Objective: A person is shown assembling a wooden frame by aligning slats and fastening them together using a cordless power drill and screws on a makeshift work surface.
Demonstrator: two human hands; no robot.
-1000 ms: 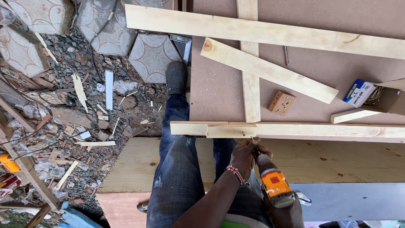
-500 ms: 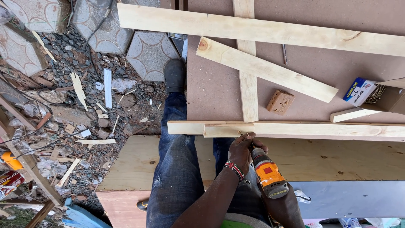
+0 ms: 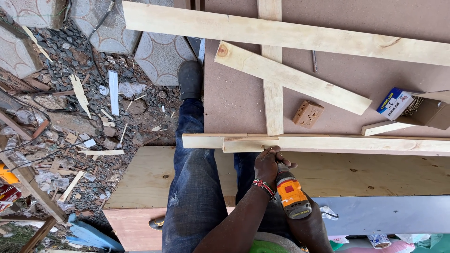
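Your left hand [image 3: 268, 164] sits at the near edge of the long wooden batten [image 3: 337, 143], fingers curled together and pinching something small against the wood; what it is you cannot tell, it is too small and half hidden; a beaded wristband [image 3: 264, 186] circles that wrist. Your right hand [image 3: 307, 224] is wrapped around the grip of the orange cordless drill [image 3: 290, 194], fingers closed tight on it though mostly hidden under the tool; the drill's nose points up toward the batten, just beside your left fingers. The batten lies across the near edge of the brown hardboard sheet [image 3: 239, 103], doubled with a second strip touching it along its length; an upright slat [image 3: 272, 93] runs from it away from you, crossed by a diagonal board [image 3: 290, 77] and a long plank [image 3: 281, 33] at the far side. A small wooden block [image 3: 308, 114] lies on the hardboard, near the upright slat but apart from it; a blue and white box of fasteners [image 3: 396, 103] sits at the right, near a short offcut [image 3: 382, 127]. Your jeans leg [image 3: 192, 187] and dark shoe [image 3: 190, 79] stand left of the sheet; rubble and wood scraps [image 3: 79, 122] cover the ground beyond; a plywood panel [image 3: 375, 173] lies under your hands.
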